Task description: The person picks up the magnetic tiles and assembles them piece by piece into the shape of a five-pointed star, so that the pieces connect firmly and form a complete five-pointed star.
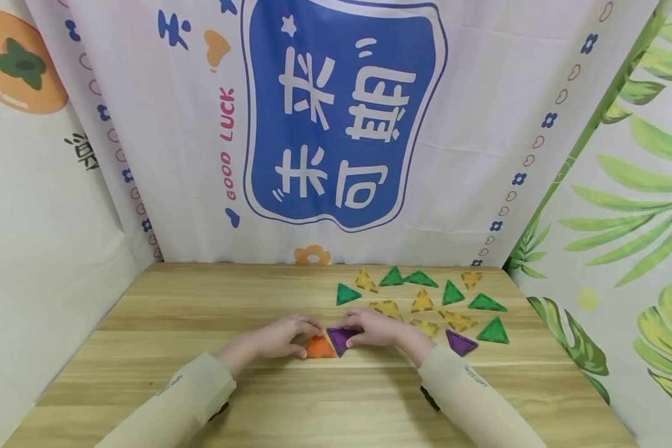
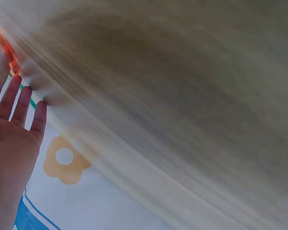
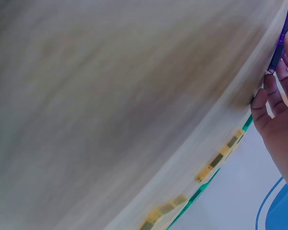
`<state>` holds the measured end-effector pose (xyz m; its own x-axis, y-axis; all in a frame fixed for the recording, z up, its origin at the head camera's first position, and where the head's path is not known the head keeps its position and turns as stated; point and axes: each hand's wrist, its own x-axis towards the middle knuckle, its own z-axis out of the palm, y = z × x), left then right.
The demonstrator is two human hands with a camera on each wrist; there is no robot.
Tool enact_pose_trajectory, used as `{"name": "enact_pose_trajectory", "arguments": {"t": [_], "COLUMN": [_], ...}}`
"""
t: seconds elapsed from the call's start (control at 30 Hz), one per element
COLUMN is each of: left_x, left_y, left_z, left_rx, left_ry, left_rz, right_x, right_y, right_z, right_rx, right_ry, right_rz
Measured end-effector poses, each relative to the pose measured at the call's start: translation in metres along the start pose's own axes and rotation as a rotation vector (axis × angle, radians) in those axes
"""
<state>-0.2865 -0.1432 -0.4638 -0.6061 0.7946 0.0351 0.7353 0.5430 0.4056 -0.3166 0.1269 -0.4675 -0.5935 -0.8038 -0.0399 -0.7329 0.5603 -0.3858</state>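
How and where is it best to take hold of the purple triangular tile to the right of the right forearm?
Probably pinch the purple triangular tile across two edges, from the near side: it lies flat, with a yellow triangle beyond and a green triangle to its right.

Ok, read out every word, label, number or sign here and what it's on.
"GOOD LUCK": white curtain
"未来可期": blue panel on that curtain
Blue writing near its top: unclear
Black writing on the left cloth: unclear
Left sleeve, right sleeve: print too small
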Motion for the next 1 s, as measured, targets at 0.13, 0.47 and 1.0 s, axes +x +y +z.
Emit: {"name": "enact_pose_trajectory", "arguments": {"t": [0.13, 0.47, 1.0], "left_x": [0.000, 0.000, 0.002], "left_y": [-0.002, 0.000, 0.003], "left_z": [0.001, 0.000, -0.007], "left_rx": [0.000, 0.024, 0.008], "left_ry": [0.001, -0.036, -0.108], "left_rz": [-0.020, -0.031, -0.093], "right_x": [0.004, 0.006, 0.025], "right_y": [0.000, 0.004, 0.038], "right_z": [0.001, -0.003, -0.015], "right_rx": [-0.025, 0.080, 0.044], "right_ry": [0.000, 0.020, 0.346], "right_rz": [-0.006, 0.032, 0.371]}}
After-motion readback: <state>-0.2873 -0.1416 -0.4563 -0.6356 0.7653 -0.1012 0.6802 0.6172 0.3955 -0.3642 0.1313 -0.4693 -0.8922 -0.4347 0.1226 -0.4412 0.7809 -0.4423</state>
